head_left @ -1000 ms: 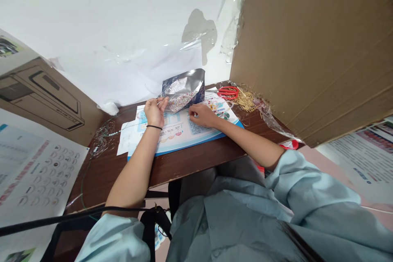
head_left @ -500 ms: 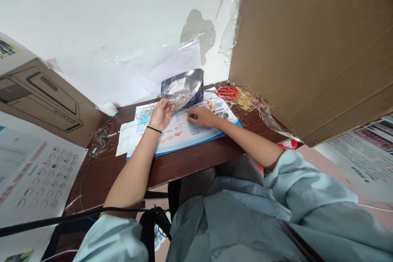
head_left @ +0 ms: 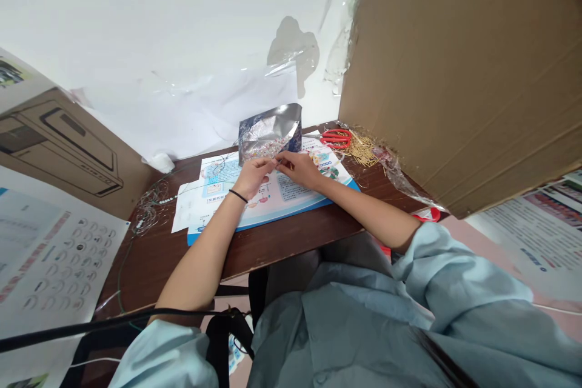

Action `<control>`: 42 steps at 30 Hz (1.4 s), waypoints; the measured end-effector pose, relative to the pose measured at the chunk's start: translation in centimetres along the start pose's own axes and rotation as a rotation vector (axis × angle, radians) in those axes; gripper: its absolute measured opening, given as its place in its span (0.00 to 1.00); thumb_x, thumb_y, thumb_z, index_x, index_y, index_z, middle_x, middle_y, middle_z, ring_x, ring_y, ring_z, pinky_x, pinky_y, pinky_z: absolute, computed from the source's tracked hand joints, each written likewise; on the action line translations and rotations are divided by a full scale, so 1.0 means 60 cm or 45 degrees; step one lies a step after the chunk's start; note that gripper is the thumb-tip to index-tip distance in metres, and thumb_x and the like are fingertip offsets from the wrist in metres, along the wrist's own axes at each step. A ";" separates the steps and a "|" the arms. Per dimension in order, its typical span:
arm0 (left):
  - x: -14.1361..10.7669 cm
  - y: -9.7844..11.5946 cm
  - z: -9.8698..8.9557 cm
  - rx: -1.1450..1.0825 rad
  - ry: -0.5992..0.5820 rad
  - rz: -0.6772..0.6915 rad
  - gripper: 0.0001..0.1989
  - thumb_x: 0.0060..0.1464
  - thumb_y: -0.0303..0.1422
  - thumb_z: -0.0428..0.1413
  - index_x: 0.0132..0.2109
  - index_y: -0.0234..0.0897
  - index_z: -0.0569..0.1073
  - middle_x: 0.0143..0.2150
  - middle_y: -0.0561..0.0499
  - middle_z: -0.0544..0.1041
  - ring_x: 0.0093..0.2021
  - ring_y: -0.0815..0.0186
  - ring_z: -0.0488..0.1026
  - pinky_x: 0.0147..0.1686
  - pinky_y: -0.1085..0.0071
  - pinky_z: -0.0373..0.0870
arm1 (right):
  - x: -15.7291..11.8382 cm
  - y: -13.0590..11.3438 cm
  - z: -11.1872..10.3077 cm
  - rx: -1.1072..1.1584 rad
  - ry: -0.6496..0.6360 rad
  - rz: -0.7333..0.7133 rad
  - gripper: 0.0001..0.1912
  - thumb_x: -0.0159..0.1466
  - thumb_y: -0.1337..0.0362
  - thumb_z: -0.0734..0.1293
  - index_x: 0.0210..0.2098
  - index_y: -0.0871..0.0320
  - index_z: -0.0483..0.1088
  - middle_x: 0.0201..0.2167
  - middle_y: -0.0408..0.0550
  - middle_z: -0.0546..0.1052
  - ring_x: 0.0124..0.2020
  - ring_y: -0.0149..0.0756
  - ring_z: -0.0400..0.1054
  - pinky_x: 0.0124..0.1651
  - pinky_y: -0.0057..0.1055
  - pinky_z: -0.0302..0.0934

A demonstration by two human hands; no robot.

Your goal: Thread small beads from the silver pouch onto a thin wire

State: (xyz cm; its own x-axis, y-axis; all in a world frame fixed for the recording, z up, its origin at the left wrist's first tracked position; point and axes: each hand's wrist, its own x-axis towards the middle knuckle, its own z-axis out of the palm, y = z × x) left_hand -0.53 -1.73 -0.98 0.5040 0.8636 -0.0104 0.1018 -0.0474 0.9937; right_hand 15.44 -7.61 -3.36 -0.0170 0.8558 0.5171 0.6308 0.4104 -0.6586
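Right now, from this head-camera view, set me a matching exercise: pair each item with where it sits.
Items:
1. red-handled scissors
2. black wristband
3. foil pouch
4. gold-coloured pins

Places:
A. around the left wrist
B. heaped right of the scissors
C. at the far corner of the printed sheet
D. upright behind the left hand

Pairs: 1-C, 2-A, 3-D, 4-B

From my remote view, the foil bag sits at the back of the printed sheet on the wooden desk — scissors to its right, then loose pins — beside a cardboard panel.
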 end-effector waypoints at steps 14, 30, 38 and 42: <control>0.012 -0.012 -0.039 1.598 0.121 0.656 0.11 0.61 0.32 0.52 0.42 0.34 0.78 0.45 0.40 0.79 0.50 0.53 0.71 0.53 0.57 0.67 | 0.000 0.004 -0.011 0.077 0.213 0.106 0.05 0.62 0.66 0.62 0.29 0.55 0.67 0.23 0.41 0.73 0.27 0.32 0.65 0.35 0.28 0.57; 0.024 -0.035 -0.046 1.634 0.028 0.568 0.19 0.64 0.35 0.48 0.54 0.32 0.76 0.58 0.39 0.75 0.58 0.49 0.68 0.59 0.51 0.64 | 0.002 0.005 -0.008 0.146 0.175 0.170 0.05 0.62 0.64 0.63 0.29 0.55 0.67 0.22 0.40 0.73 0.26 0.32 0.65 0.37 0.30 0.59; 0.016 -0.014 -0.049 1.700 0.230 0.629 0.19 0.65 0.37 0.46 0.38 0.36 0.80 0.42 0.39 0.79 0.49 0.52 0.72 0.50 0.59 0.69 | 0.000 0.000 -0.009 0.176 0.200 0.154 0.07 0.62 0.61 0.62 0.29 0.55 0.66 0.22 0.41 0.72 0.27 0.32 0.65 0.36 0.29 0.59; 0.014 -0.007 -0.050 1.818 0.094 0.496 0.16 0.63 0.33 0.48 0.39 0.36 0.81 0.44 0.40 0.80 0.50 0.52 0.73 0.50 0.60 0.70 | 0.001 0.000 -0.009 0.178 0.225 0.145 0.06 0.61 0.61 0.62 0.29 0.55 0.67 0.22 0.41 0.72 0.26 0.31 0.64 0.35 0.29 0.58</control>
State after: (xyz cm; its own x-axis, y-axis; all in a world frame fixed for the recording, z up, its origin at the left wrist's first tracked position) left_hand -2.74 0.51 -1.05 0.6574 0.7020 0.2739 0.7328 -0.6803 -0.0155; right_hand 15.82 -7.74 -3.04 0.1917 0.8358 0.5144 0.5071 0.3644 -0.7810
